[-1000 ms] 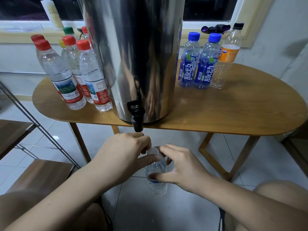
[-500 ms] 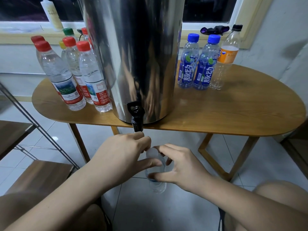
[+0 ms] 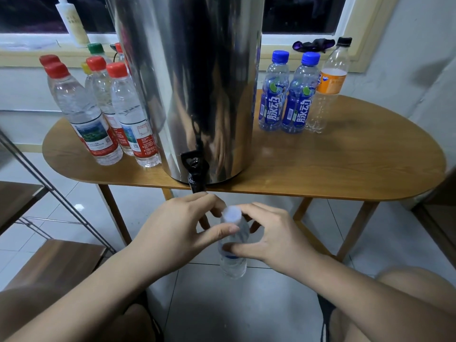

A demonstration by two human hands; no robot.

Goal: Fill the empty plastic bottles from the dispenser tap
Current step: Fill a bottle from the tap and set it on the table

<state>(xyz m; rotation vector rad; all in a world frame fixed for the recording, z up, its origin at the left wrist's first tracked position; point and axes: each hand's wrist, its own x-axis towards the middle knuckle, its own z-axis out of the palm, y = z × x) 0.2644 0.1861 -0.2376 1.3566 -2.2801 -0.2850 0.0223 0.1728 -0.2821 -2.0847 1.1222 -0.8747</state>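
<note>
A tall steel dispenser (image 3: 195, 77) stands on the wooden table (image 3: 345, 164), its black tap (image 3: 195, 172) hanging over the front edge. Just below the tap I hold a small clear bottle (image 3: 233, 253) upright over the floor. My right hand (image 3: 274, 238) grips the bottle's body. My left hand (image 3: 177, 233) has its thumb and fingers around the white cap (image 3: 231, 214). Whether the cap is on tight cannot be told.
Several red-capped water bottles (image 3: 98, 114) stand left of the dispenser. Two blue-capped bottles (image 3: 286, 95) and an orange-labelled empty bottle (image 3: 328, 90) stand to its right. A metal-framed wooden rack (image 3: 49, 262) is at my left, and my knees show at the bottom.
The bottle has risen slightly and its white cap now shows plainly between my fingers. My left thumb has shifted along the cap.
</note>
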